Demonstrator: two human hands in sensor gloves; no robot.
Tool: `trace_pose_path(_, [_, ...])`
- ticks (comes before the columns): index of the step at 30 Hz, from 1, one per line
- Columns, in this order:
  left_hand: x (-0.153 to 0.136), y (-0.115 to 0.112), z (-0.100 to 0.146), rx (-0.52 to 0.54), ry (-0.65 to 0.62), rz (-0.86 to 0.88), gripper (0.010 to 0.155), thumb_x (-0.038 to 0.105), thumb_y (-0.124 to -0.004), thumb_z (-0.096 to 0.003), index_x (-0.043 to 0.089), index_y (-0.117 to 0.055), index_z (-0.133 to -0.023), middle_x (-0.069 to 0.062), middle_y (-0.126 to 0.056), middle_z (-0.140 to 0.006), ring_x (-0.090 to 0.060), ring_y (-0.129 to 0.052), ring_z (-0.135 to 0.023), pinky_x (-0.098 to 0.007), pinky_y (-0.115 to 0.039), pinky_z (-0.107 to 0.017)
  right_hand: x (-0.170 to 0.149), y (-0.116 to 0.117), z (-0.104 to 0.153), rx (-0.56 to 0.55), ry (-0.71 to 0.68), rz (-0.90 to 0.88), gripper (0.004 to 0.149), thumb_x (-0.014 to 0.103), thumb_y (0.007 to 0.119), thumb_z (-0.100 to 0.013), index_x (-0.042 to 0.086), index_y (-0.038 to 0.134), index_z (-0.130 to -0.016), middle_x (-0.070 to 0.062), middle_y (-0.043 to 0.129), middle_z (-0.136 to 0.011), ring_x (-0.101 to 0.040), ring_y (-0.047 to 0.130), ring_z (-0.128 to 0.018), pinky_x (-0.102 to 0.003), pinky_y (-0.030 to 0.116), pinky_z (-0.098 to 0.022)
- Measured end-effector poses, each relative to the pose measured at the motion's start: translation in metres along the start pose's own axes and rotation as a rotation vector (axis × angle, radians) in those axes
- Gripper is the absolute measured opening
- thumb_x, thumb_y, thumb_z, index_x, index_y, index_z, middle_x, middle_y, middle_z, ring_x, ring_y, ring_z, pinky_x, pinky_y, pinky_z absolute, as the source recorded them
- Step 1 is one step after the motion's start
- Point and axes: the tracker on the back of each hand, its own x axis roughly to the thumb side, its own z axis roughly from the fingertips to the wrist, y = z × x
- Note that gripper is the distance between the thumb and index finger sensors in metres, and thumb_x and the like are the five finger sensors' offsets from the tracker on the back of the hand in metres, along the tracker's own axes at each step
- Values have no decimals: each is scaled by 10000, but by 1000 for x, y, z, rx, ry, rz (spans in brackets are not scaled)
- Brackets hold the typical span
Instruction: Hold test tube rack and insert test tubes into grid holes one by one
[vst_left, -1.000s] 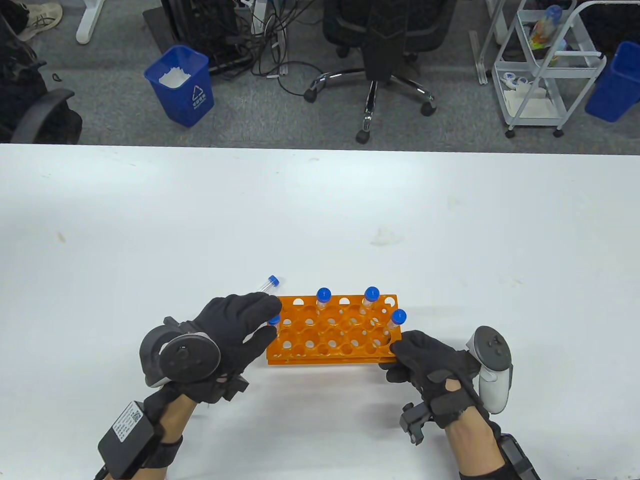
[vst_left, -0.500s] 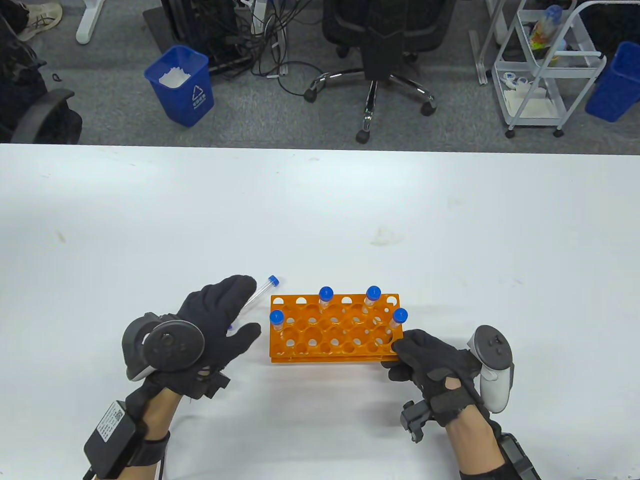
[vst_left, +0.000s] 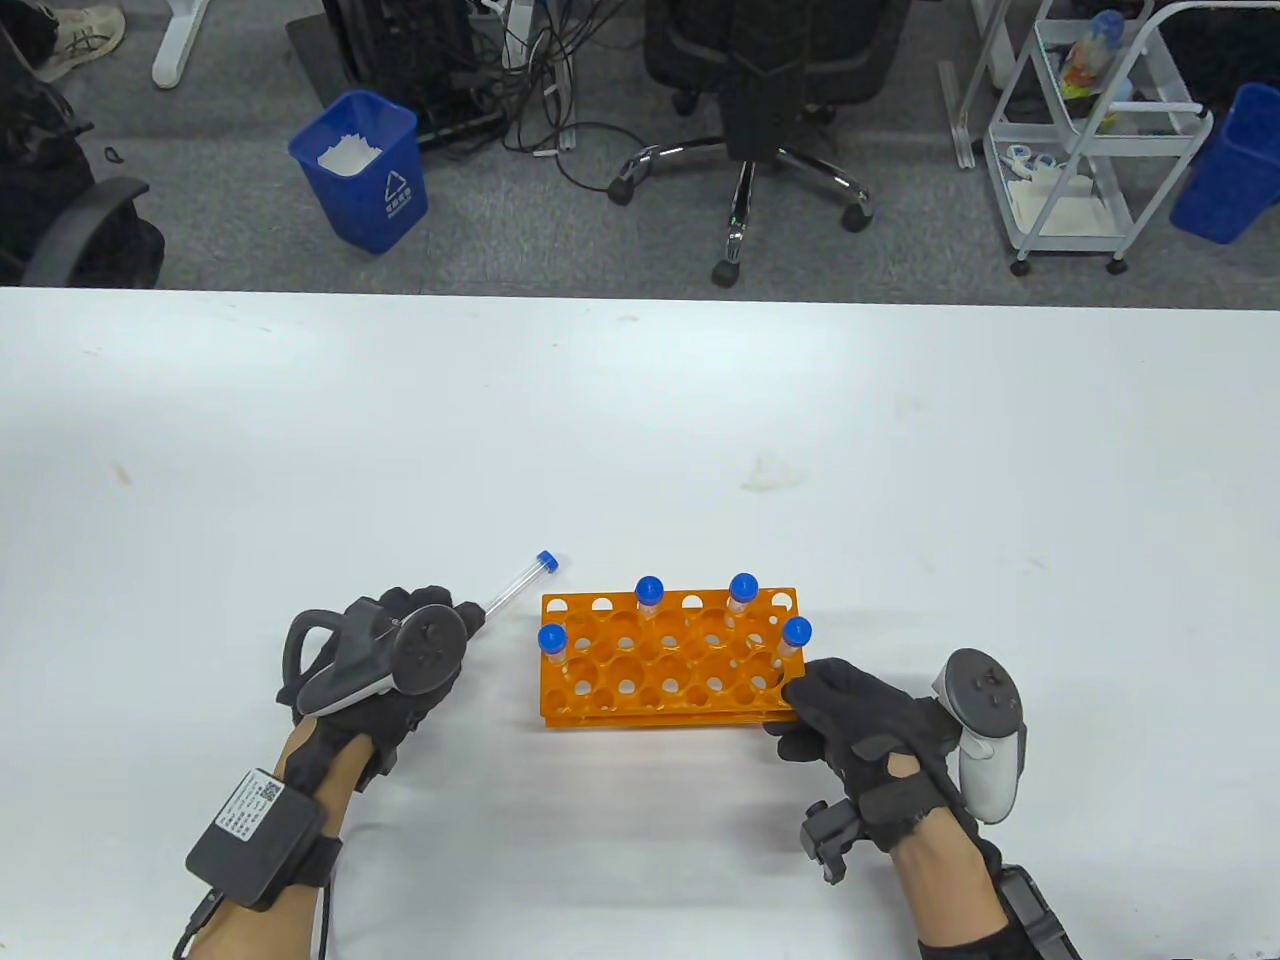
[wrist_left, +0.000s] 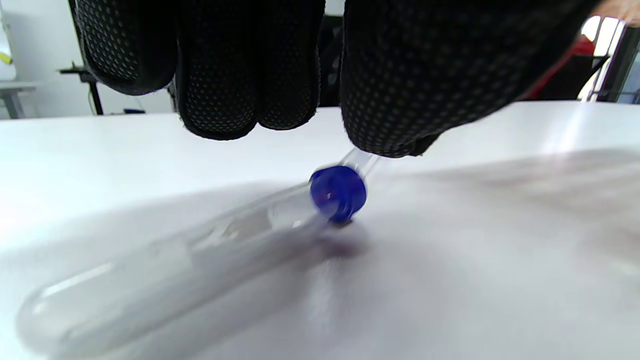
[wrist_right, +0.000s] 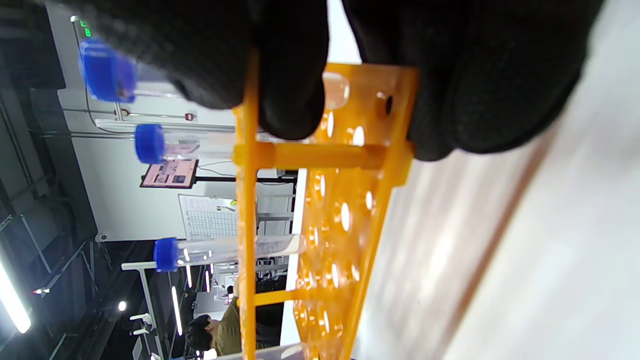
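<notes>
The orange test tube rack stands on the white table with several blue-capped tubes upright in it. My right hand grips its right end, with the fingers over the end frame in the right wrist view. My left hand is palm down left of the rack, over the loose tubes. One loose tube lies slanting away from the fingertips. A second loose tube lies under the hand, its blue cap far from the camera. The fingers hang just above, and one fingertip touches the far tube.
The white table stretches far behind and to both sides of the rack. Beyond its far edge are an office chair, a blue bin and a white cart on the floor.
My left hand left a tube standing in the rack's front-left hole, drew back to the left and came down over the loose tubes. My right hand and the rack stayed put.
</notes>
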Motion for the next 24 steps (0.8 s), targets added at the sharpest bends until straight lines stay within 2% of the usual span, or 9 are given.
trace_pose_path(11, [-7, -19, -10, -51, 15, 1, 614, 358, -988, -337, 404, -731, -893, -92, -875, -888, -346, -1003, -729, -505, -821, -571, 0, 0, -1, 3, 5, 3, 414, 329, 787, -430, 26, 846, -706, -459, 670, -924, -608, 859, -650, -661, 835, -396])
trace_pose_path(17, [-9, -21, -11, -8, 22, 5, 585, 328, -1010, -343, 325, -761, -873, -60, -939, -813, -310, -1043, -659, -480, -847, -545, 0, 0, -1, 6, 4, -1, 414, 330, 786, -431, 25, 846, -706, -459, 671, -923, -609, 858, -650, -661, 835, -397])
trace_pose_path(18, [-9, -21, -11, -7, 22, 6, 622, 326, -1025, -304, 312, -765, -870, -59, -942, -807, -308, -1046, -650, -478, -849, -542, 0, 0, -1, 7, 4, -2, 415, 329, 787, -431, 25, 846, -706, -459, 671, -923, -610, 857, -650, -661, 835, -397])
trace_pose_path(24, [-16, -12, -7, 44, 40, 66, 687, 328, -1028, -293, 233, -724, -901, -25, -943, -787, -312, -1055, -613, -484, -851, -538, 0, 0, -1, 7, 7, -4, 415, 330, 787, -431, 25, 847, -705, -459, 672, -922, -610, 857, -650, -661, 835, -398])
